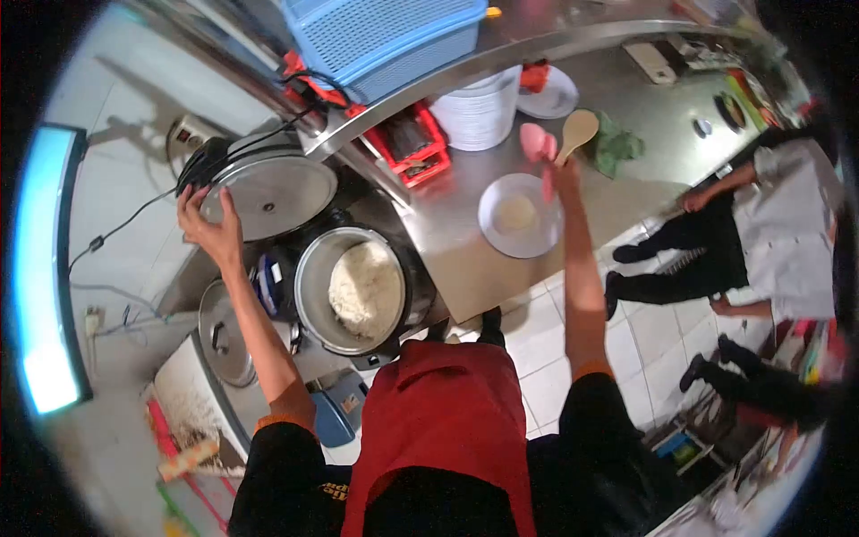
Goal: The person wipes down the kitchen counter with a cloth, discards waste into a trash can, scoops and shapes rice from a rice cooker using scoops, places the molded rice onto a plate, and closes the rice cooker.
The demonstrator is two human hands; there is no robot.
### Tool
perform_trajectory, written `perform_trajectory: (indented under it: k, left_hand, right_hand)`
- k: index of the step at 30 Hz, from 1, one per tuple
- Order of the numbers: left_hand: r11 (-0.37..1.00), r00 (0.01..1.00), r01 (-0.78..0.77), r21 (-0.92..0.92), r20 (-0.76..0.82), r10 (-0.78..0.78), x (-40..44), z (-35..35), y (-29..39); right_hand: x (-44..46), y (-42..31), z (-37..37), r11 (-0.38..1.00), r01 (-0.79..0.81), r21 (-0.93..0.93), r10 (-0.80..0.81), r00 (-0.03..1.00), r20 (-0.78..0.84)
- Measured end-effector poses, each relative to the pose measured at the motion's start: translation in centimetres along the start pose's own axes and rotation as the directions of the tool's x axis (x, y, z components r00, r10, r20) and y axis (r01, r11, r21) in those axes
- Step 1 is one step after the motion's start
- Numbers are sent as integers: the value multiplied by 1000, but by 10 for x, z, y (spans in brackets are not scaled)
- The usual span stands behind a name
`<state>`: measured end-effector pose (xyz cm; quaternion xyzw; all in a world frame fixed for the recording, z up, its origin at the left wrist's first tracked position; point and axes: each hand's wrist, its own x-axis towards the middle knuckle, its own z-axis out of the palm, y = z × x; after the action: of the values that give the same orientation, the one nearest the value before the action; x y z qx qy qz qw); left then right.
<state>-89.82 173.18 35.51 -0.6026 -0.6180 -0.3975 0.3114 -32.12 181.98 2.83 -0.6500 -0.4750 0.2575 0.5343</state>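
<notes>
My left hand (213, 225) grips the edge of the raised round cooker lid (291, 192), thumb and fingers apart around its rim. Below the lid stands a large rice cooker pot (309, 286), uncovered, with white rice (367, 286) heaped inside. My right hand (565, 173) is closed over the counter, holding a wooden rice paddle (580, 130) with its blade up. A pink utensil (534, 143) shows beside that hand; whether I hold it too is unclear. Just left of my right hand, a white plate (501, 237) has a small pale portion of food (515, 214) in its middle.
On the steel counter (474, 286) are stacked white plates (474, 116), a red basket (412, 148) and green leaves (616, 148). A blue basket (385, 45) sits on the shelf above. Another person (787, 224) stands at the right. A second lidded pot (224, 331) is at lower left.
</notes>
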Motion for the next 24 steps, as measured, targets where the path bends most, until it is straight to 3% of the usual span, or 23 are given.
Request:
perform_trajectory:
  k: [2,4,6,8,9,10,11,12,13,14,15,16,18,19,20,21,22,23,24]
  left_hand:
    - [996,996,64,69,56,-68,6,-4,-9]
    - [992,998,57,110,-15,-55,14,-4,-8]
    - [989,996,43,143,-80,-31,26,-7,-7]
    - [976,937,182,-123,323,-134,41,-12,-7]
    - [977,935,186,-99,323,-145,42,-13,-3]
    - [998,941,56,24,332,-61,41,-14,5]
    - [987,933,-79,142,358,23,39,-17,7]
    - [984,930,-79,157,367,17,35,-23,5]
    - [994,935,-2,114,352,-38,28,-30,5]
    - [995,937,75,66,338,-94,22,-37,6]
    - [995,945,98,24,311,-100,13,-48,22]
    - [995,949,83,57,299,-97,2,-60,30]
    - [989,952,77,124,286,-110,-24,-88,54]
    - [985,951,164,56,255,-173,-42,-101,60]
    - [984,943,145,103,287,-169,-57,-119,64]
    - [981,933,125,147,320,-166,-74,-138,66]
    - [986,930,149,69,330,-163,-94,-155,60]
    - [955,895,281,91,335,-295,-115,-169,67]
    - [980,918,193,40,345,-195,-129,-177,77]
  right_hand:
    - [46,-1,-1,993,-121,-14,122,985,126]
    - [110,43,13,979,-109,-174,132,983,125]
    - [132,2,14,972,-127,195,94,981,172]
    - [212,74,31,959,-1,-283,65,975,214]
    - [211,49,33,959,-110,-259,160,971,177]
    - [209,18,28,947,-220,-235,258,956,142]
    - [202,0,29,947,-222,-234,263,951,165]
    - [195,-13,28,995,62,73,-74,980,182]
    - [189,-14,26,868,338,364,-393,915,87]
    - [180,-7,21,869,331,367,-389,916,94]
    - [176,25,14,946,320,56,-325,935,141]
    - [169,55,9,922,289,-260,-253,954,163]
    - [119,106,-5,987,92,-135,-60,973,225]
    - [86,133,-11,916,271,-296,-208,951,229]
    - [44,122,-12,971,60,-231,-31,991,127]
    - [20,153,-18,928,79,-365,-7,981,194]
    - [-2,184,-25,864,105,-492,28,967,255]
    - [-35,142,-35,959,-43,-279,109,968,225]
    - [-64,83,-41,981,-189,-47,195,957,214]
